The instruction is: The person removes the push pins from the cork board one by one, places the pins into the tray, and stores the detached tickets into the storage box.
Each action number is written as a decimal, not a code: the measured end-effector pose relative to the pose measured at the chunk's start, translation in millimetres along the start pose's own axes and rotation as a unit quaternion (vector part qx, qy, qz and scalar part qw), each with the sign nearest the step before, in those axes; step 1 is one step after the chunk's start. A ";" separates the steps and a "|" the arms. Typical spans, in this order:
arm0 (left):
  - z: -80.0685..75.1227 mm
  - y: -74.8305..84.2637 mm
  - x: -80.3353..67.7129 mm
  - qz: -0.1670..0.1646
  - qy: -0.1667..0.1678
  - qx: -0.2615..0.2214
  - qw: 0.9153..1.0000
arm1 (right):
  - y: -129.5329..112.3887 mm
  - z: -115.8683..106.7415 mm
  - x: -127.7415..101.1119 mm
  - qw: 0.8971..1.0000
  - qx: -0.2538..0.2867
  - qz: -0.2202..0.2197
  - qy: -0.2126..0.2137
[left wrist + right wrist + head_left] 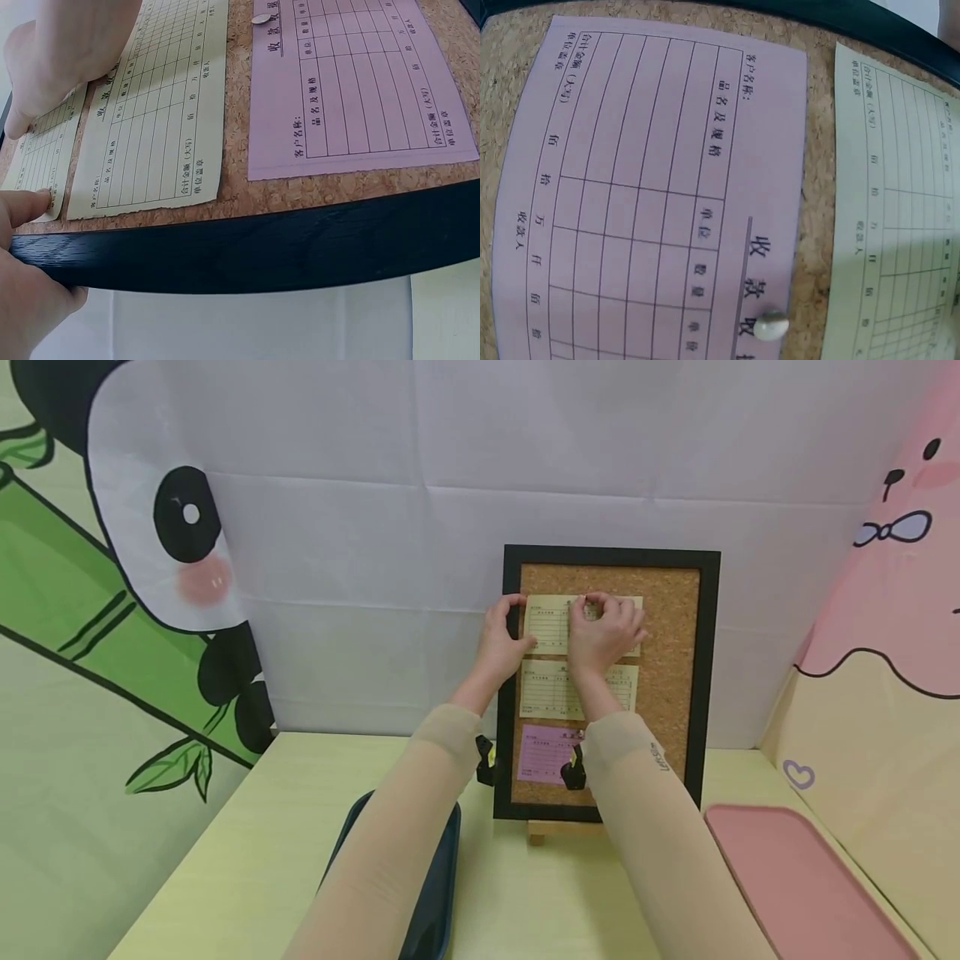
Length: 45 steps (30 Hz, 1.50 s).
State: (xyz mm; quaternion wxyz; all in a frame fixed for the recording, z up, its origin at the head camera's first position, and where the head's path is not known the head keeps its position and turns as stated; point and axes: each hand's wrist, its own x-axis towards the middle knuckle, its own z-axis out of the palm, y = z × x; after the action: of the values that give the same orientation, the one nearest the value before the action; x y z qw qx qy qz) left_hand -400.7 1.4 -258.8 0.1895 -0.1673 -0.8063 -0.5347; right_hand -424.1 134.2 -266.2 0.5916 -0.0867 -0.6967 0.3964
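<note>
A black-framed corkboard (675,693) stands upright and bears two yellow receipt slips above a pink receipt slip (652,150). My left hand (501,639) grips the board's left edge; its thumb rests on the upper yellow slip (547,625), with a fingertip beyond the frame in the left wrist view. At that slip's top middle, my right hand (603,635) pinches with thumb and index finger; the small thing between them is hidden. Below lies the middle yellow slip (150,150), partly behind my right wrist. A round-headed white pin (771,325) sits at the pink slip's top.
The board rests on a wooden stand (558,829) on the pale table (247,860). A dark blue tray (450,868) lies under my left forearm, a pink tray (802,877) at the right. Behind the board hangs a printed cloth (360,568).
</note>
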 end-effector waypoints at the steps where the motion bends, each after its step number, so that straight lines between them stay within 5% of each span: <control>1: 0.5 0.2 0.2 0.001 0.000 -0.001 1.000 | 0.5 -0.4 0.6 1.000 -0.001 -0.003 0.000; 18: 3.3 0.3 1.2 0.004 0.017 0.009 1.000 | 7.0 -7.1 6.1 0.999 0.050 -0.022 -0.002; 28: 7.0 1.8 -1.0 0.022 0.129 0.006 0.991 | 7.4 -12.6 6.3 0.997 0.075 -0.027 -0.008; 45: -20.9 0.1 -13.9 -0.051 0.166 -0.045 0.984 | 10.1 -64.1 21.0 0.985 0.163 -0.064 0.004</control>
State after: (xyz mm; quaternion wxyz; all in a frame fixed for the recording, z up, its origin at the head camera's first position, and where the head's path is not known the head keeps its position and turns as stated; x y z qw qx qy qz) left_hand -385.8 -18.9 -258.0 0.2853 -0.0432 -0.7461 -0.6001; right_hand -376.3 182.2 -257.9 0.6249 0.0538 -0.6244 0.4656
